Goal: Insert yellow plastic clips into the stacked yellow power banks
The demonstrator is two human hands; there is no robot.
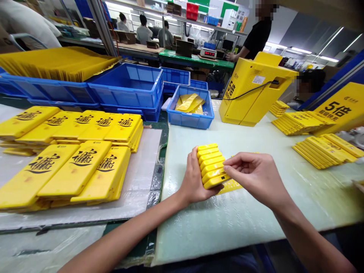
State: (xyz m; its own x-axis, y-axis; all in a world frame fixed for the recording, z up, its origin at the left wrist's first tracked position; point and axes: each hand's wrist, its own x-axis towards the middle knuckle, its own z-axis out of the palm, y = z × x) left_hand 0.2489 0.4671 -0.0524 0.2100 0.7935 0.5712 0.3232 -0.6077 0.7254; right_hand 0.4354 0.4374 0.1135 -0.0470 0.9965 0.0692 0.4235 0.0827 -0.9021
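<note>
Yellow cases (212, 167), 1 stack: above the table (182, 237), held in the left hand (195, 178), fingers wrapped round. Right hand (253, 170): thumb and finger drawn narrow at the stack's right side; contents, if any, impossible to tell. Handling advice: left grip steady, edges aligned, right touch light. Beyond: 1 blue bin (187, 120).
</note>
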